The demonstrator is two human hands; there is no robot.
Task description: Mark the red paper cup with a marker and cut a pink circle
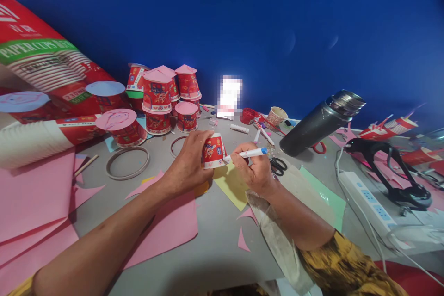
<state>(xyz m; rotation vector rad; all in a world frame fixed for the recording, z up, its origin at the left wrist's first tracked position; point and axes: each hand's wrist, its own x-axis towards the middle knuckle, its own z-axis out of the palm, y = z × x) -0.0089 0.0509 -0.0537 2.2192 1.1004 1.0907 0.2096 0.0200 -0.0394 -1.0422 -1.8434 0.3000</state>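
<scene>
My left hand (189, 163) wraps shut around an upturned red paper cup (212, 150), held just above the table (215, 249). My right hand (255, 172) pinches a white marker (248, 153), its tip at the cup's rim. I judge a steady cup and light strokes work best.

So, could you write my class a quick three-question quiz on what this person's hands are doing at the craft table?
1. True or false: the left hand holds a red paper cup.
2. The right hand grips: A a marker, B a spoon, C a brush.
3. What colour is the paper sheet under the left forearm?
Key: 1 true; 2 A; 3 pink.
</scene>
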